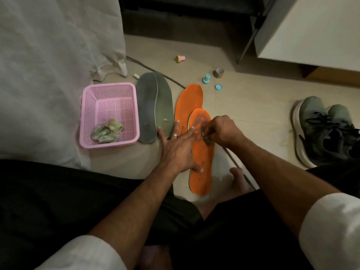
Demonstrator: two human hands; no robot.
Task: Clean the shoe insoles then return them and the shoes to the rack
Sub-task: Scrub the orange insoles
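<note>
Two orange insoles lie on the floor tiles; the nearer one (201,162) overlaps the farther one (190,98). My left hand (178,147) lies flat with fingers spread, pressing the near orange insole down. My right hand (220,130) pinches a small greenish wipe (208,140) against that insole, where a damp grey patch shows. Two grey-green insoles (153,106) lie side by side to the left. A pair of dark grey sneakers (325,131) stands at the right.
A pink mesh basket (109,92) holds crumpled used wipes (107,130) at the left, beside a white cloth-covered piece of furniture (48,65). Small caps and bottles (206,78) lie scattered behind the insoles. A cable (233,158) runs across the floor. My bare foot (237,176) rests near the insole.
</note>
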